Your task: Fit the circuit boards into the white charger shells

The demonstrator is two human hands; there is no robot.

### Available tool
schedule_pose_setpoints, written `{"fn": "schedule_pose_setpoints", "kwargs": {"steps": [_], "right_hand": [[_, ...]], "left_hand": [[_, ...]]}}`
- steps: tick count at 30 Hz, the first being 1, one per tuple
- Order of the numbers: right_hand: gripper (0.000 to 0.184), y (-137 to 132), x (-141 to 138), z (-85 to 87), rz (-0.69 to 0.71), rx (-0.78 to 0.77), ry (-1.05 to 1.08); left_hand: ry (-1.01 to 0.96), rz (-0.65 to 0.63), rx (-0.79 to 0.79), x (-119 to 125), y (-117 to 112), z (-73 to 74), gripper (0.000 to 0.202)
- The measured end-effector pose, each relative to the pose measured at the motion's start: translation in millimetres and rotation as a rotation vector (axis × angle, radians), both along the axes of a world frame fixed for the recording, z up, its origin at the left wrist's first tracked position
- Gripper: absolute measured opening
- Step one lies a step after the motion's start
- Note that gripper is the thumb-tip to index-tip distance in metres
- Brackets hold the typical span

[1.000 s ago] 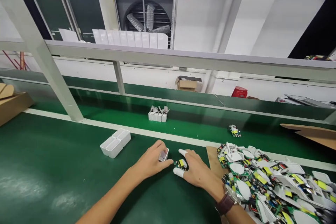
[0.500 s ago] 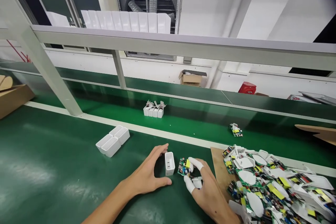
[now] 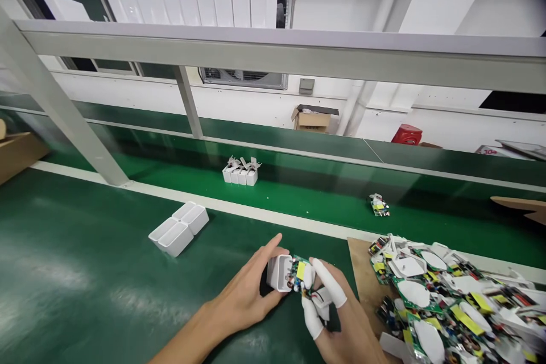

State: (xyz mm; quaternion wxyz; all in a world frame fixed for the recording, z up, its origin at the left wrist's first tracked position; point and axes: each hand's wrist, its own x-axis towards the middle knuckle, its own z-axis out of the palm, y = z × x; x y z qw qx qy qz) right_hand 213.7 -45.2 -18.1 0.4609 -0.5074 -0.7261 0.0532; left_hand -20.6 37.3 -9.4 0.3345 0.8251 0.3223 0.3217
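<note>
My left hand (image 3: 247,293) grips a small white plastic shell (image 3: 278,273), its open end turned to the right. My right hand (image 3: 330,310), with white finger cots on the thumb and two fingers, pinches a green circuit board (image 3: 298,276) with a yellow part. The board's end sits at the mouth of the shell. Both hands hover just above the green bench near its front.
A heap of circuit boards and white caps (image 3: 447,296) lies on cardboard at the right. Three empty white shells (image 3: 178,228) sit to the left. On the conveyor belt stand a row of filled shells (image 3: 241,172) and one loose board (image 3: 379,205). A grey frame rail (image 3: 273,51) crosses overhead.
The shell stood upright on the bench between my hands. Now my left hand has lifted and tipped it sideways, and my right hand has brought the board to its opening. The camera tilted down.
</note>
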Motion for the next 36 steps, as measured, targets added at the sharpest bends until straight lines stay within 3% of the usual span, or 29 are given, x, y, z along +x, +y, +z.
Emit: {"fn": "schedule_pose_setpoints", "kwargs": {"steps": [4,13,23,31,36], "right_hand": [[0.063,1,0,-8.1,0.005,0.106,-0.143],[0.069,2,-2,-14.8,-0.018,0.102,-0.179],[0.072,2,-3,-6.0,-0.001,0.077,-0.208],[0.070,1,-4,12.3,-0.005,0.109,-0.260],[0.066,0,-2,10.0,-0.034,0.088,-0.261]], "left_hand": [[0.065,-0.026,0.033,0,-2,-1.5,0.094],[0.112,-0.051,0.072,2,-4,1.9,0.091],[0.150,-0.062,0.046,3,-4,3.8,0.093],[0.155,-0.056,0.032,3,-3,1.1,0.094],[0.155,-0.038,0.027,4,-3,0.7,0.095]]}}
